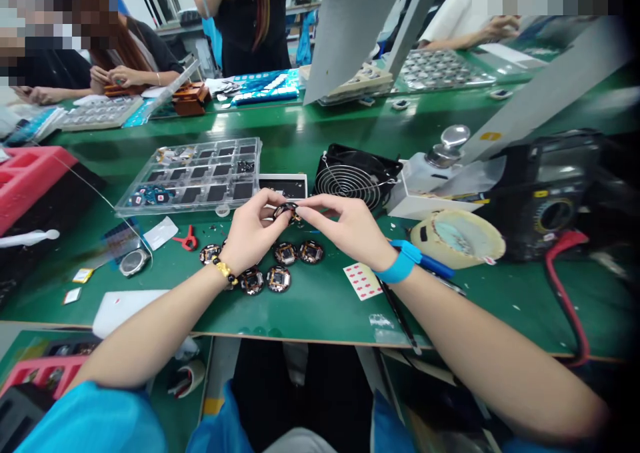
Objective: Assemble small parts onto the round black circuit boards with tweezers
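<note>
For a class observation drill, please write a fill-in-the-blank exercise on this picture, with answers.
The left hand and right hand meet at a small part over a tabletop coloured ____.
The beaded bracelet is on the ____ wrist.
The wristband is coloured ____.
The small clip lying on the tabletop is coloured ____.
Missing words: green; left; blue; red.

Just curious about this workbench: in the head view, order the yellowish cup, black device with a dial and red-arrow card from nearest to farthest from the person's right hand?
From the right hand:
1. Red-arrow card, just below it in the picture.
2. Yellowish cup, to the right.
3. Black device with a dial, farther right, beyond the cup.
</note>
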The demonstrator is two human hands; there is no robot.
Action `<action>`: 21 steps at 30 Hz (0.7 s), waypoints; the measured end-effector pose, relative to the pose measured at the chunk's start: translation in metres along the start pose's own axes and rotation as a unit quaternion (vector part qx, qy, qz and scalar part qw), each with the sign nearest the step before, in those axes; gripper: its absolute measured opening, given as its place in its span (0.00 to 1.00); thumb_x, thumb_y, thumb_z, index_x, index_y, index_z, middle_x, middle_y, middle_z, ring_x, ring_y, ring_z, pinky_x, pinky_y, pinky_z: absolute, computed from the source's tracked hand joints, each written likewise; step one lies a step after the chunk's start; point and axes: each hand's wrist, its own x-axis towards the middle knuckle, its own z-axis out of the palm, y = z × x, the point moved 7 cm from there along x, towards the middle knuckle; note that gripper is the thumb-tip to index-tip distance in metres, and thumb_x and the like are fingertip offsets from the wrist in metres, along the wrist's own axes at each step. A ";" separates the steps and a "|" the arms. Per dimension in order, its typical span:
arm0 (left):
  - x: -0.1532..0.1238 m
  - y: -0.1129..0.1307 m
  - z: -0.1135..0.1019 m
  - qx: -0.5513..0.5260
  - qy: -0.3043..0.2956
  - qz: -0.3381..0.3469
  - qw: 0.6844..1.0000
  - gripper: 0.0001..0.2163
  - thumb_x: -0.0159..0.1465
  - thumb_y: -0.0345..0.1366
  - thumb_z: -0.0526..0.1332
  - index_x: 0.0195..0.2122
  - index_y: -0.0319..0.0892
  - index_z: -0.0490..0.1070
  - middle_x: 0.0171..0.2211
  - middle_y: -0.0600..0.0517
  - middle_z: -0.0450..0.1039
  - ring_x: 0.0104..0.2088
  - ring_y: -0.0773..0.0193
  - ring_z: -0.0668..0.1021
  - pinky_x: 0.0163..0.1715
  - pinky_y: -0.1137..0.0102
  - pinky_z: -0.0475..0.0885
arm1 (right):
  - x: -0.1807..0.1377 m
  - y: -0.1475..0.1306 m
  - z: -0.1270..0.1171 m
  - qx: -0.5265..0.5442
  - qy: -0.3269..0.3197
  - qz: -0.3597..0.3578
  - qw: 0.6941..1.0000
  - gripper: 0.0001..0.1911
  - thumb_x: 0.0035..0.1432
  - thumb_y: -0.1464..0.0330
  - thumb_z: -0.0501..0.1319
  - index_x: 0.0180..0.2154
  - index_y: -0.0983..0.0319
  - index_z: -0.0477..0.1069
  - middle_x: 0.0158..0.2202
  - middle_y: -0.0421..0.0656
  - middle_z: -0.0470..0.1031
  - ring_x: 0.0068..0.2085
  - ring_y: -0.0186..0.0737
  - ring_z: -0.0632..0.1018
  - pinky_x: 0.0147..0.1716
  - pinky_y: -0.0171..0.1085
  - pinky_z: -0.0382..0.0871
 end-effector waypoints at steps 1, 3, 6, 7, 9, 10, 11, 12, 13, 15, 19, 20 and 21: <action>0.000 -0.001 0.000 -0.001 -0.001 -0.002 1.000 0.07 0.64 0.35 0.67 0.39 0.42 0.70 0.38 0.52 0.75 0.35 0.66 0.80 0.32 0.74 0.76 | 0.000 0.000 0.001 -0.002 -0.002 -0.001 1.000 0.12 0.65 0.61 0.66 0.45 0.58 0.84 0.46 0.42 0.86 0.46 0.45 0.85 0.47 0.41 0.80; 0.001 -0.003 0.000 -0.005 -0.003 -0.006 1.000 0.07 0.64 0.35 0.67 0.39 0.42 0.70 0.39 0.52 0.75 0.36 0.66 0.81 0.32 0.74 0.75 | 0.000 0.001 0.002 -0.008 -0.006 -0.003 1.000 0.12 0.66 0.62 0.64 0.45 0.58 0.84 0.46 0.41 0.86 0.46 0.45 0.85 0.48 0.42 0.80; 0.002 -0.005 0.000 -0.020 -0.003 -0.015 1.000 0.08 0.63 0.35 0.68 0.39 0.42 0.71 0.39 0.52 0.75 0.36 0.66 0.81 0.33 0.74 0.75 | 0.000 0.000 0.003 -0.019 -0.007 -0.013 1.000 0.12 0.66 0.64 0.63 0.46 0.57 0.84 0.46 0.41 0.86 0.46 0.44 0.85 0.48 0.42 0.81; 0.002 -0.005 0.000 -0.026 -0.004 -0.017 1.000 0.08 0.63 0.35 0.68 0.39 0.42 0.71 0.39 0.52 0.75 0.36 0.66 0.81 0.33 0.74 0.76 | -0.001 0.000 0.003 -0.022 -0.006 -0.017 1.000 0.12 0.66 0.64 0.63 0.46 0.57 0.84 0.46 0.41 0.86 0.46 0.44 0.85 0.48 0.42 0.81; 0.002 -0.007 0.000 -0.040 -0.005 -0.023 0.999 0.09 0.62 0.36 0.69 0.39 0.42 0.71 0.39 0.52 0.75 0.36 0.65 0.81 0.34 0.73 0.77 | -0.001 0.000 0.003 -0.025 -0.005 -0.020 0.999 0.12 0.66 0.64 0.63 0.46 0.57 0.84 0.46 0.41 0.86 0.46 0.44 0.85 0.48 0.42 0.81; 0.002 -0.007 0.000 -0.048 -0.006 -0.027 0.998 0.09 0.62 0.36 0.69 0.39 0.42 0.71 0.38 0.52 0.75 0.36 0.65 0.81 0.35 0.72 0.78 | 0.000 0.000 0.003 -0.026 -0.005 -0.020 0.999 0.12 0.66 0.64 0.64 0.46 0.56 0.84 0.46 0.41 0.86 0.47 0.45 0.85 0.48 0.42 0.81; 0.003 -0.008 0.000 -0.060 -0.008 -0.033 0.998 0.10 0.61 0.36 0.70 0.39 0.42 0.71 0.38 0.52 0.75 0.35 0.65 0.81 0.36 0.71 0.79 | 0.000 0.000 0.002 -0.026 -0.004 -0.019 0.999 0.12 0.66 0.63 0.64 0.46 0.56 0.84 0.46 0.41 0.86 0.47 0.45 0.85 0.48 0.42 0.81; 0.003 -0.010 0.000 -0.077 -0.013 -0.040 0.996 0.10 0.61 0.36 0.70 0.39 0.42 0.71 0.37 0.53 0.74 0.35 0.65 0.81 0.37 0.70 0.80 | 0.000 0.000 0.002 -0.025 -0.004 -0.017 1.000 0.12 0.66 0.63 0.64 0.46 0.56 0.84 0.46 0.41 0.86 0.47 0.45 0.85 0.48 0.43 0.81; 0.003 -0.011 0.001 -0.097 -0.018 -0.050 0.994 0.11 0.60 0.36 0.71 0.39 0.41 0.71 0.37 0.53 0.74 0.35 0.65 0.81 0.38 0.68 0.81 | 0.000 0.000 0.002 -0.025 -0.003 -0.015 1.000 0.12 0.65 0.62 0.64 0.46 0.57 0.84 0.46 0.41 0.86 0.47 0.46 0.85 0.48 0.43 0.81; 0.003 -0.013 0.003 -0.141 -0.032 -0.073 0.987 0.12 0.60 0.36 0.72 0.39 0.41 0.70 0.38 0.52 0.75 0.37 0.64 0.82 0.41 0.65 0.83 | 0.000 0.001 0.002 -0.023 -0.004 -0.012 1.000 0.12 0.65 0.62 0.65 0.45 0.57 0.84 0.46 0.42 0.86 0.46 0.46 0.85 0.47 0.43 0.80; 0.002 -0.016 0.007 -0.199 -0.055 -0.123 0.971 0.12 0.60 0.35 0.73 0.39 0.39 0.71 0.41 0.50 0.77 0.41 0.62 0.82 0.43 0.63 0.84 | 0.001 0.002 0.002 -0.012 -0.012 0.001 1.000 0.13 0.67 0.60 0.63 0.43 0.59 0.84 0.41 0.42 0.86 0.42 0.43 0.84 0.44 0.40 0.78; 0.002 -0.016 0.008 -0.206 -0.059 -0.130 0.968 0.12 0.59 0.35 0.73 0.38 0.39 0.71 0.40 0.50 0.77 0.41 0.62 0.82 0.43 0.64 0.84 | 0.001 0.002 0.002 -0.009 -0.015 0.004 1.000 0.14 0.67 0.59 0.63 0.43 0.60 0.84 0.39 0.42 0.86 0.40 0.42 0.84 0.43 0.40 0.77; 0.001 -0.016 0.008 -0.210 -0.062 -0.134 0.966 0.12 0.59 0.35 0.73 0.38 0.39 0.72 0.40 0.50 0.77 0.41 0.63 0.82 0.43 0.64 0.84 | 0.001 0.003 0.002 -0.006 -0.018 0.007 1.000 0.15 0.68 0.58 0.63 0.42 0.60 0.84 0.37 0.42 0.86 0.39 0.41 0.83 0.42 0.39 0.76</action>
